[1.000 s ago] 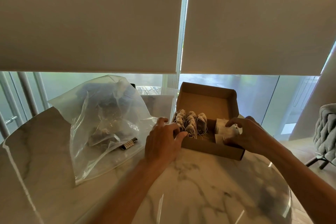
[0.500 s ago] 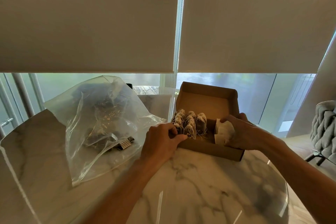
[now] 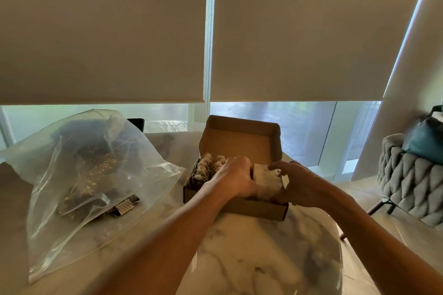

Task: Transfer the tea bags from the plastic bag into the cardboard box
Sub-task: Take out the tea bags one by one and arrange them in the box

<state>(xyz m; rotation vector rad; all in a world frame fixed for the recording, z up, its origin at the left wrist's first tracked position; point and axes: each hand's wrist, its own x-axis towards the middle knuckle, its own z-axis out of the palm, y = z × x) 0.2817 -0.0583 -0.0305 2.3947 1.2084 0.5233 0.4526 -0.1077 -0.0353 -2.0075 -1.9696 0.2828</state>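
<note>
Tea bags (image 3: 206,167) partly behind left hand (image 3: 236,178)

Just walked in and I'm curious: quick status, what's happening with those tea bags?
Both hands, left and right, grip a pale tea-bag bundle over the open brown cardboard box. Clear plastic bag still holds more. Nothing in the way.

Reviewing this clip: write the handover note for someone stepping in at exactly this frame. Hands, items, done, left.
Left hand: inside the open brown cardboard box, pressed against a pale bundle of tea bags.
Right hand: gripping that same bundle from its right side, over the box's right half.
Done: rows of tea bags stand in the box's left half.
Left: seat the bundle, then empty the clear plastic bag, which lies left of the box on the white marble table with a dark heap of contents inside. Box lid stands open.
</note>
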